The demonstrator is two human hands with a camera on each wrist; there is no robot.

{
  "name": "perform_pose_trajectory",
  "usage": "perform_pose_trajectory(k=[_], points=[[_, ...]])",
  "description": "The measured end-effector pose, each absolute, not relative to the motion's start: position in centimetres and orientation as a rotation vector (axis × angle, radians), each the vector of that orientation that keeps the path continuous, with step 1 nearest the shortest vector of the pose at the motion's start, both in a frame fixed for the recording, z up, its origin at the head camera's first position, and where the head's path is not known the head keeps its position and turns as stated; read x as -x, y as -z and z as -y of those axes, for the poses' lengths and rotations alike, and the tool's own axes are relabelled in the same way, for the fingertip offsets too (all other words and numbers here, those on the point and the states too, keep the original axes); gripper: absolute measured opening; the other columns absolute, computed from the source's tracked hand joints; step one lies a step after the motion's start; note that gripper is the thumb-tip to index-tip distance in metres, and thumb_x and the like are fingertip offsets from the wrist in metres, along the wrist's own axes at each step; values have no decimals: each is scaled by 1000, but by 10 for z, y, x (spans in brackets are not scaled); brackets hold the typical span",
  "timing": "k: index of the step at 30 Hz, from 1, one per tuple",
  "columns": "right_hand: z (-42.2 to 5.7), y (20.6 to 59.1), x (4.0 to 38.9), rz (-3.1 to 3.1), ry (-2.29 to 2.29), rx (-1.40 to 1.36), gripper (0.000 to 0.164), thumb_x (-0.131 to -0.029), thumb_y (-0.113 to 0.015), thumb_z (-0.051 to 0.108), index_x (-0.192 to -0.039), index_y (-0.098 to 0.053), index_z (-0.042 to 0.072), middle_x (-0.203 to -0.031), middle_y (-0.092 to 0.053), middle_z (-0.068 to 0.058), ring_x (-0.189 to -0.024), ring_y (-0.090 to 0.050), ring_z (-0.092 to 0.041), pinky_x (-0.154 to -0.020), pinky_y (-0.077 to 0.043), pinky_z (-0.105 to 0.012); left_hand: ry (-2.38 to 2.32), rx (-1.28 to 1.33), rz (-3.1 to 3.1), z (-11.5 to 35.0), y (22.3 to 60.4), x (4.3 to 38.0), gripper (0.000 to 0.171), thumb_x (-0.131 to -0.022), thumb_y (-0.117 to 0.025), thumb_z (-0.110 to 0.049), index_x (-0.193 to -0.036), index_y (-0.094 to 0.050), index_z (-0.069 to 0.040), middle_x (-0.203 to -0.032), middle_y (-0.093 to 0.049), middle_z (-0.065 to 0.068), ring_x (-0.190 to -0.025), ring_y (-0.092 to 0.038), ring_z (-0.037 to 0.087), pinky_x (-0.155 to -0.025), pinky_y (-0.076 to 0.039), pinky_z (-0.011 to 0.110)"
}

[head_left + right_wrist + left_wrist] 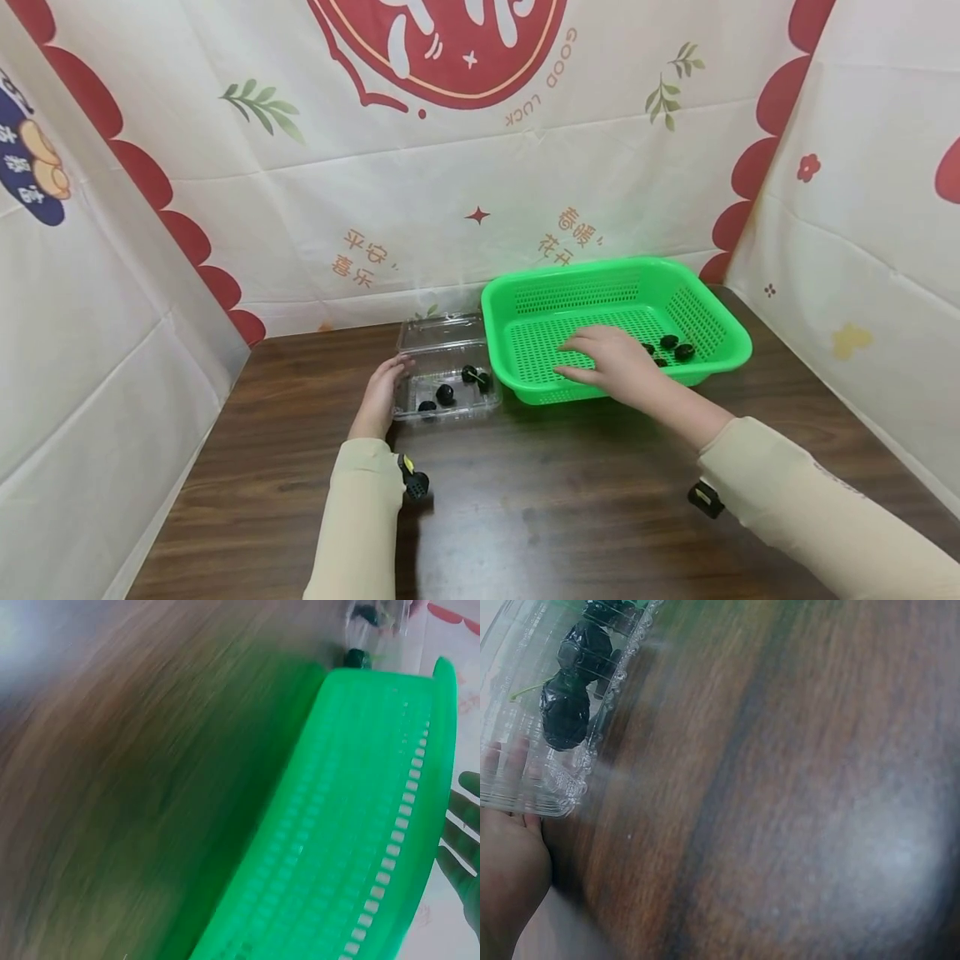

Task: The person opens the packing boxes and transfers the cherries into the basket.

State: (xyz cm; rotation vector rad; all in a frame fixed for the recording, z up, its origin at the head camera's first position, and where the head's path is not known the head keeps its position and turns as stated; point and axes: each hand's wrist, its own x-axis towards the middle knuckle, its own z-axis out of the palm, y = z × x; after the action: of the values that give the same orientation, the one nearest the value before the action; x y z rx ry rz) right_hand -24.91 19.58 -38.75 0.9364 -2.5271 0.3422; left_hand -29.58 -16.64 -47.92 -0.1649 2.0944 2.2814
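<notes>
Right hand [613,367], grip spread, partly hides dark fruits [684,352] in green basket [540,342]; left hand [380,392] touches clear box [467,398], grip unclear

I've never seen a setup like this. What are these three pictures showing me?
No robot here, just a person's bare left hand and right hand. The wide picture comes from a camera on the head; the others come from wrist cameras. On the table sit a clear box and a green basket, both containing dark round fruit. The left hand touches the box's side; the right hand is over the basket, with nothing visible in its grasp.
</notes>
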Motion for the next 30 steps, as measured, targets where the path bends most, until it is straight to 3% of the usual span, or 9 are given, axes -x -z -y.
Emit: perform_pose_trajectory(k=[5,17,30], points=[[-173,386,250,2498,-350,-983,37,-82,-59,46,-98,-67,14,-93,-64,0,-87,-58,-17,-77,-47,-36,-2269,177,-2107,167,479,297,34,-95,-36,-13,-126,-44,-2,-127,-48,14,-121,-36,24,-105,-17,36],[-135,392,248,2328,-288,-1160,28,-76,-69,33,-94,-68,11,-91,-63,0,-86,-57,-18,-76,-47,-36,-2251,154,-2122,167,479,295,35,-96,-34,-14,-128,-42,-2,-128,-46,15,-124,-34,24,-106,-15,39],[-109,399,255,2337,-246,-1194,28,-78,-67,36,-92,-68,12,-91,-63,2,-87,-56,-16,-79,-44,-34,-2221,159,-2165,167,478,294,34,-96,-34,-14,-128,-44,-3,-128,-48,14,-124,-35,23,-106,-16,38]])
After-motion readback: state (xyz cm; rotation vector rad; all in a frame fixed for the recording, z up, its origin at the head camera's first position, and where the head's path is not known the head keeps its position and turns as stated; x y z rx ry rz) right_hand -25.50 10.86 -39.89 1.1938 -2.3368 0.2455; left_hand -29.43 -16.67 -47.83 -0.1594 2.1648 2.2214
